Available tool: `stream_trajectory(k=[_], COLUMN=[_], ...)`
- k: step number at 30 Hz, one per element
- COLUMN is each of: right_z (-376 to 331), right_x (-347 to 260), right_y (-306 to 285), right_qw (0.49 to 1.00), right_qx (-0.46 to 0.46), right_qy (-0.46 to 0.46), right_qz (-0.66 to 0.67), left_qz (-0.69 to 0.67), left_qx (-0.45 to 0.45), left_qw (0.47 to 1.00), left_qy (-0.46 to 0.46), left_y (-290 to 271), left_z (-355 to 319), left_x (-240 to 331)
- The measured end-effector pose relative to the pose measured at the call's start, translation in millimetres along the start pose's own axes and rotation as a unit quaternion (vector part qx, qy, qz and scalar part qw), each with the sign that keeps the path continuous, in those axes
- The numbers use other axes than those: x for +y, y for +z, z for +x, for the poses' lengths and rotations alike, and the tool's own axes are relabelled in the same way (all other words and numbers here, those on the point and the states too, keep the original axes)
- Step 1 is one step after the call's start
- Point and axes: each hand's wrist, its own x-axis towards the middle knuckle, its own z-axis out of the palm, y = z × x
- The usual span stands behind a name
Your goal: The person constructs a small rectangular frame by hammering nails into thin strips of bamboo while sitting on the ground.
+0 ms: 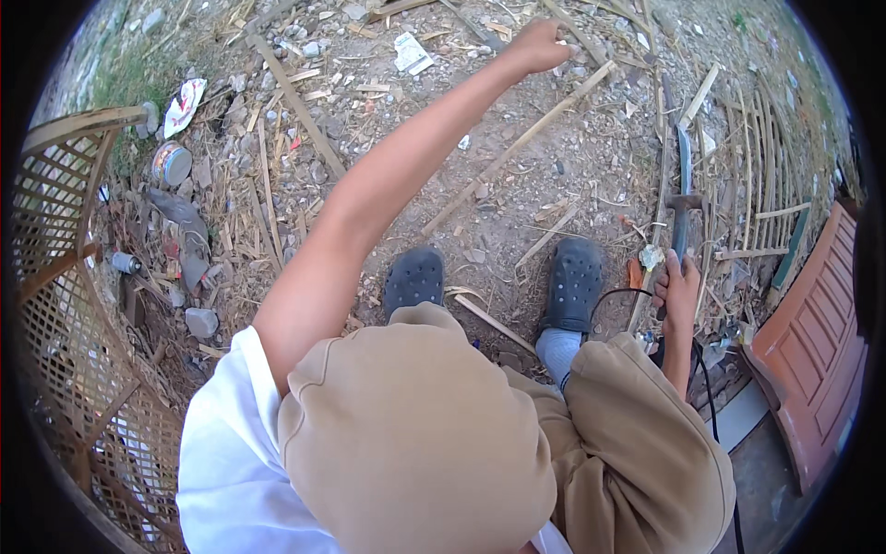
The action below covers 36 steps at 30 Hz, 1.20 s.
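Note:
My left hand (543, 46) is stretched far ahead over the ground with its fingers curled in. Beside its fingertips lies a thin wooden strip (583, 35); whether the fingers hold anything is too small to tell. At the right, my right hand (679, 288) is wrapped round the dark handle of a machete (685, 171). Its narrow blade points away from me, above a dark crosspiece. Past the blade's tip is a pale split strip (701, 95). Between my feet and my left hand, a long wooden stick (517, 148) lies slantwise on the dirt.
A woven lattice basket (55, 240) stands at the left. Near it lie a round tin (173, 164) and a grey stone (201, 322). A slatted wooden frame (761, 175) and a brown moulded panel (812, 346) are at the right. A black cable (709, 397) runs beside my right leg.

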Motion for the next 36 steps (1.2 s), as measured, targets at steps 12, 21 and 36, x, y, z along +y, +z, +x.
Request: stream_trajectory(k=[12, 21, 36], right_z=[24.4, 76.1, 40.0], right_x=[20.0, -6.2, -123.5], right_y=[91.5, 108.9, 199.8], right_qw=[0.940, 0.778, 0.562], right_qx=[0.032, 0.121, -0.322], right_qy=[-0.210, -0.445, -0.650], right_qz=[-0.268, -0.427, -0.397], left_qz=[0.196, 0.070, -0.272], left_qx=[0.301, 0.197, 0.230], left_qw=[0.872, 0.858, 0.868], left_qy=[-0.334, -0.470, -0.346], left_y=[-166.4, -103.9, -109.6], left_z=[-396.4, -347.7, -318.8], left_x=[-48.7, -37.9, 22.2])
